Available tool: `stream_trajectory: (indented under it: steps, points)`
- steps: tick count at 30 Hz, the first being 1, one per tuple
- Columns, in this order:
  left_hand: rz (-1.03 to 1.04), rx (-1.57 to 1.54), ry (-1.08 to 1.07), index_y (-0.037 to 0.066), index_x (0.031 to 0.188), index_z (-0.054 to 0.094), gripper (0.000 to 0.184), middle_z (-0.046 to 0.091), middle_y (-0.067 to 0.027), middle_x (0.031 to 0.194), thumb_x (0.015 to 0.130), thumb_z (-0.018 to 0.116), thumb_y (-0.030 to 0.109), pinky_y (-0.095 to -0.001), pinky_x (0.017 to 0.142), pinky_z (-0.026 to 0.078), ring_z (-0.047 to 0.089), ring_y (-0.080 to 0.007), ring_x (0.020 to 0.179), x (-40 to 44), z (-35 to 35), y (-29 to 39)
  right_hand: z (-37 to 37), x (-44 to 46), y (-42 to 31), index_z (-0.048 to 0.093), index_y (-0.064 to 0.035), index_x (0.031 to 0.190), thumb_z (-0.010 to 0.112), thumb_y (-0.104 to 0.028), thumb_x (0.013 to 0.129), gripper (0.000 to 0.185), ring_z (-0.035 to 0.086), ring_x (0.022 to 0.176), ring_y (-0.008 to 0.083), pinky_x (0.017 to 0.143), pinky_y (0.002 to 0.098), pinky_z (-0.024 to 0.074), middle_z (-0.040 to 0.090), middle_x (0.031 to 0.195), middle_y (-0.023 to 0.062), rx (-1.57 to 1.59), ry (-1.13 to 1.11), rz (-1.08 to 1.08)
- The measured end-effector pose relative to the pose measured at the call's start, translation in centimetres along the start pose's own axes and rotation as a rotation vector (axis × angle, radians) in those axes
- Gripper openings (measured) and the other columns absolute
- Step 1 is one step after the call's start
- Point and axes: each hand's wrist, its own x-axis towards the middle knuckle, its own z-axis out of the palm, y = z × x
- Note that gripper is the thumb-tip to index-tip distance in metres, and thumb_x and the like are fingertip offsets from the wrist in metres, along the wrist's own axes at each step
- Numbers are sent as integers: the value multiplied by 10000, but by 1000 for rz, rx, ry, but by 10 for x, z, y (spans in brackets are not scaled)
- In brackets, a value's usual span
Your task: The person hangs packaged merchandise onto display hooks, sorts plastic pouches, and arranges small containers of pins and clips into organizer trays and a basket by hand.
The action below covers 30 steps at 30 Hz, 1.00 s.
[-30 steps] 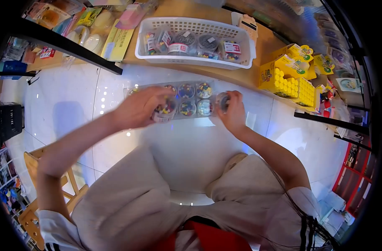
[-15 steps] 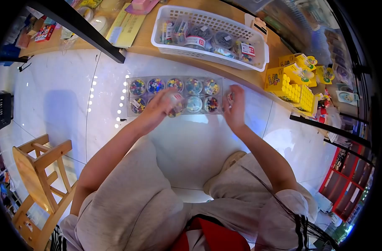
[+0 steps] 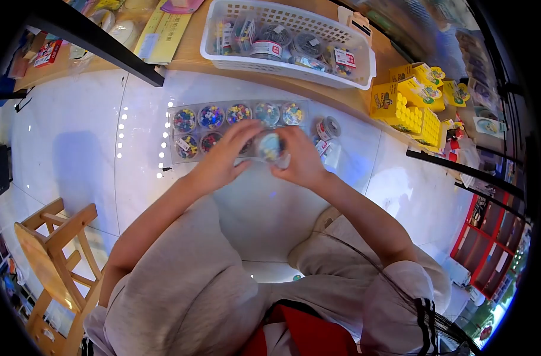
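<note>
Round clear tub [image 3: 271, 146] held over a tray [image 3: 176, 158] of similar tubs [image 3: 184, 120] on the floor [image 3: 146, 190], right hand [image 3: 301, 155] gripping its side, left hand [image 3: 224, 159] curved just beside it, left grip unclear from this view, white basket [image 3: 276, 65] on the table [image 3: 189, 57] beyond

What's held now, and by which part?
A round clear tub, gripped by its right side in the right hand; whether the left hand touches it is unclear.
</note>
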Motion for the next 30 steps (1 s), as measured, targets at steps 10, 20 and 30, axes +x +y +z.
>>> stream_trajectory:
  steps: [10, 20, 30]
  points:
    - [-54, 161, 267, 46, 1159, 455, 493, 459, -133, 1171, 699, 610, -37, -333, 913, 376, 457, -280, 1090, 24, -36, -14, -3, -33, 49, 397, -117, 1209, 693, -187, 640, 646, 458, 960, 325, 889, 448, 365, 449, 998, 132, -352, 43, 131]
    - [263, 660, 441, 32, 1078, 513, 394, 525, -120, 1091, 713, 639, 109, -381, 905, 364, 488, -295, 1031, 91, -97, 13, -22, -21, 35, 375, -60, 1257, 686, -319, 673, 711, 434, 1032, 317, 928, 429, 333, 414, 1174, 145, -587, -111, -13]
    - [41, 799, 119, 82, 1179, 469, 539, 541, -145, 1081, 681, 653, 175, -394, 916, 352, 489, -310, 1016, 147, -103, 12, -83, 93, -12, 500, 7, 1119, 633, -261, 716, 502, 525, 948, 322, 831, 426, 409, 503, 1099, 209, -446, 387, 128]
